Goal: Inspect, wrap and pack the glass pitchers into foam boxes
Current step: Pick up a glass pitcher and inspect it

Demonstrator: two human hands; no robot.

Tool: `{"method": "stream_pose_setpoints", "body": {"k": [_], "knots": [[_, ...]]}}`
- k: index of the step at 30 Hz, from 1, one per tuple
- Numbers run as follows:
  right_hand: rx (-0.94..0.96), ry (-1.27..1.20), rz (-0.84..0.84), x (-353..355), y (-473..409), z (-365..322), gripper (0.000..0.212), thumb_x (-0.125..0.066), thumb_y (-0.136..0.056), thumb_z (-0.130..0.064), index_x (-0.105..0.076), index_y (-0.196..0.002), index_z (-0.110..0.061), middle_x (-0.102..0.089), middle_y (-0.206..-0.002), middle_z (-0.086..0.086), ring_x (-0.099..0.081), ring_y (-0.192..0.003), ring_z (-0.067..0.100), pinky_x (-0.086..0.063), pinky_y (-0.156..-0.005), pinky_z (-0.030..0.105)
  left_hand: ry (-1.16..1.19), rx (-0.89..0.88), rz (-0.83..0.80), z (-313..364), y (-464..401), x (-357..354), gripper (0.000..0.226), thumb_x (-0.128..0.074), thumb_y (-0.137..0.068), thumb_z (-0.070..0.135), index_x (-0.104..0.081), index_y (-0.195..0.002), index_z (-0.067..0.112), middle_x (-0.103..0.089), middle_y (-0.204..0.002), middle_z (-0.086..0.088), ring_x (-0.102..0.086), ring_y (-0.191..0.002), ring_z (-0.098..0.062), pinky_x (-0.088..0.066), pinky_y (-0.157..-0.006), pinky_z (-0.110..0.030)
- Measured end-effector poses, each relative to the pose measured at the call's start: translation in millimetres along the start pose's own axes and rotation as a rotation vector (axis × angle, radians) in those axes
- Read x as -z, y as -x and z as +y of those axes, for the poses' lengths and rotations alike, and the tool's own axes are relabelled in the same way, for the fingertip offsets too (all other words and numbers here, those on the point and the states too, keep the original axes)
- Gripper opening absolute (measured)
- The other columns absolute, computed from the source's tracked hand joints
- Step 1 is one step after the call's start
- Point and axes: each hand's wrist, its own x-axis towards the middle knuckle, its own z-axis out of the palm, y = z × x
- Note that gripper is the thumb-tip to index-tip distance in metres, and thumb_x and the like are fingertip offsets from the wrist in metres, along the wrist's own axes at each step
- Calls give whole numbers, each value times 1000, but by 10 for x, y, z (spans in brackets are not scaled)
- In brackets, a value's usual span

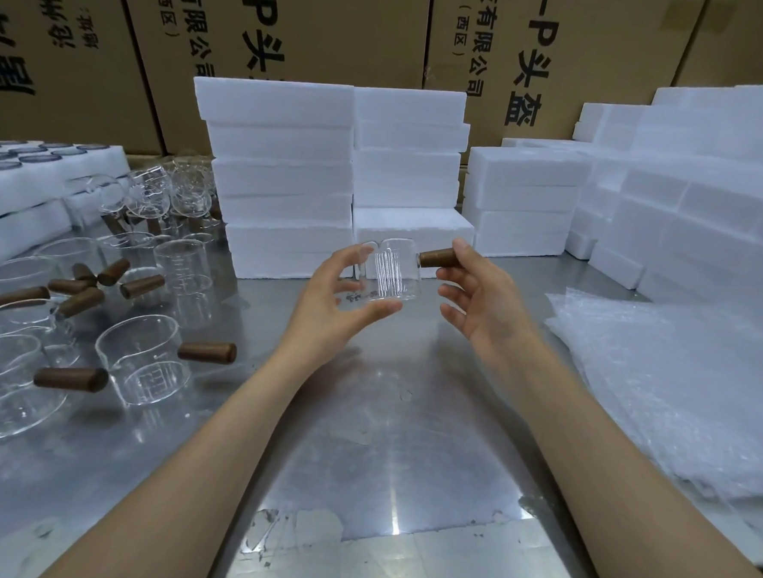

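One pitcher (387, 273) is up in the air, held above the steel table (389, 423) just in front of the foam boxes (333, 169). The left hand (332, 299) cups the glass body, thumb under it and fingers curled round its far side. The right hand (478, 290) pinches the brown wooden handle (437, 258) between thumb and forefinger; its other fingers hang loose. This reads as the inspection step — the glass is held up to be looked over, bare of any wrap.

Left of the held pitcher, many more pitchers (143, 359) lie and stand in a loose crowd on the table, all unwrapped, their handles pointing every way. Right of it, a pile of bubble wrap (677, 387) lies flat; no sheet is pulled out toward the hands. Behind it, the foam boxes stand stacked and closed, with further stacks off to the right; whether any is already filled cannot be told. Farther left, foam trays (33, 178) hold round dark-rimmed things, too small to identify.

So the work looks early, at least for this piece — wrapping and boxing are still to come, and the crowd on the left suggests most of the batch is left.
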Motion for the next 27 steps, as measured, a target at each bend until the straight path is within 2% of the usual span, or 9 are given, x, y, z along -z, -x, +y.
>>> {"method": "stream_pose_setpoints", "body": {"k": [4, 9, 11, 13, 16, 18, 23, 25, 27], "knots": [[-13, 29, -43, -4, 6, 11, 43, -68, -69, -58, -66, -92, -22, -68, -80, -10, -62, -69, 5, -49, -58, 20, 26, 18, 2, 5, 12, 2, 59, -82, -71, 32, -47, -116, 48, -51, -132, 18, -59, -103, -5, -44, -78, -15], [-109, 205, -184, -73, 51, 78, 81, -74, -54, -66, -58, -117, -18, -67, -106, -9, -65, -97, 10, -52, -72, 25, -16, -22, 52, 18, 17, -10, 62, -83, -71, 31, -49, -122, 39, -52, -129, 16, -59, -104, -10, -39, -73, 1], [-101, 235, -208, -100, 65, 121, 78, -77, -61, -60, -56, -122, -16, -65, -114, -4, -65, -101, 10, -54, -76, 25, -51, -59, 88, 41, 31, -31, 64, -83, -70, 33, -49, -124, 34, -52, -125, 18, -59, -104, -9, -36, -75, 2], [-83, 187, -203, -109, 65, 126, 65, -73, -67, -53, -59, -118, -15, -67, -108, -3, -66, -99, 8, -53, -77, 25, -42, -78, 95, 61, 48, -50, 74, -82, -67, 41, -44, -130, 33, -51, -127, 18, -57, -106, -6, -38, -79, 0], [-126, 35, -230, -87, 54, 98, 48, -66, -70, -52, -67, -105, -19, -70, -98, -4, -67, -97, 9, -52, -84, 28, -9, -35, 59, 66, 65, -45, 101, -80, -57, 51, -26, -142, 39, -44, -136, 14, -51, -114, -6, -41, -92, -14], [-171, -43, -263, -64, 55, 79, 48, -65, -72, -54, -68, -102, -17, -71, -99, -3, -67, -97, 10, -51, -87, 29, -17, -36, 62, 71, 76, -40, 106, -79, -56, 51, -22, -145, 37, -42, -137, 13, -48, -118, -6, -39, -96, -19], [-226, -74, -282, -86, 61, 79, 61, -54, -72, -60, -66, -110, -13, -69, -100, -1, -66, -90, 10, -50, -84, 29, -25, -144, 100, 150, 94, -89, 87, -84, -68, 33, -31, -137, 35, -45, -140, 12, -47, -125, -8, -38, -99, -15], [-233, -57, -306, -88, 59, 94, 60, -54, -72, -61, -66, -109, -15, -71, -95, -3, -68, -87, 8, -48, -81, 29, -17, -179, 128, 192, 93, -129, 75, -84, -72, 22, -38, -131, 30, -49, -134, 13, -50, -123, -7, -41, -101, -19], [-232, -16, -320, -91, 48, 110, 63, -54, -71, -62, -67, -111, -16, -71, -102, -3, -68, -93, 9, -48, -80, 29, -51, -220, 172, 226, 97, -151, 62, -82, -75, 17, -44, -124, 24, -54, -125, 14, -54, -117, -7, -42, -99, -22]]}}
